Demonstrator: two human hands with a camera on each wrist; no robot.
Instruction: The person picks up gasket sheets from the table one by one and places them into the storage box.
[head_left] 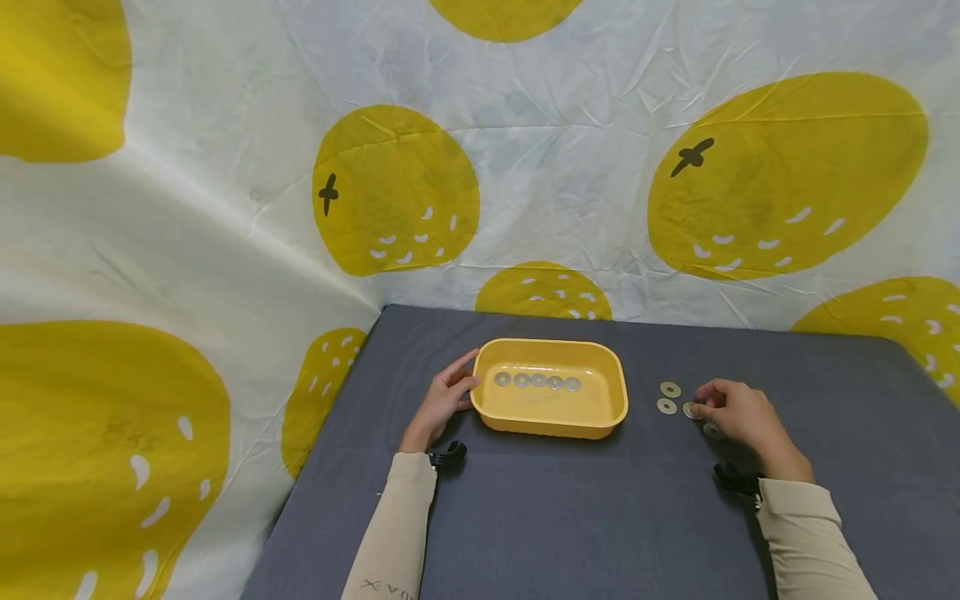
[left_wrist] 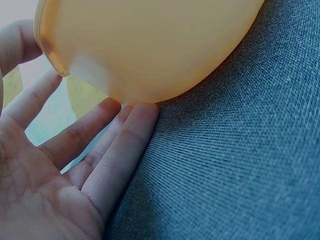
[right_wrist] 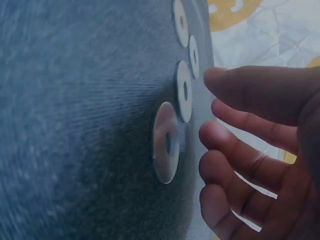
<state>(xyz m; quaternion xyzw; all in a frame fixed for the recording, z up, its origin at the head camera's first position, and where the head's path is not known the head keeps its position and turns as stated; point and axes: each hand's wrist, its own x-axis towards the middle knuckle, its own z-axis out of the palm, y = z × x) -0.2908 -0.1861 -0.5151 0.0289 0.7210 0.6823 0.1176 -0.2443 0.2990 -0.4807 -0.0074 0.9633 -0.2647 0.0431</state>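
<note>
A yellow rectangular tray (head_left: pixel 549 417) stands on the dark grey tablecloth, with several flat metal washers (head_left: pixel 538 380) in a row on its floor. My left hand (head_left: pixel 442 400) holds the tray's left end. In the left wrist view its thumb goes over the rim while the fingertips (left_wrist: pixel 145 112) touch the outer wall. To the right of the tray lie several more washers (head_left: pixel 670 389). Just above them is my right hand (head_left: pixel 741 412), its fingers loosely bent. No washer shows between thumb and fingers in the right wrist view; the nearest washer (right_wrist: pixel 160 145) lies on the cloth.
A white curtain (head_left: pixel 555 200) printed with large yellow fruit hangs behind the table and along its left side. Dark bands (head_left: pixel 448 457) sit on both wrists, below beige sleeves. Tablecloth (head_left: pixel 585 517) spreads in front of the tray.
</note>
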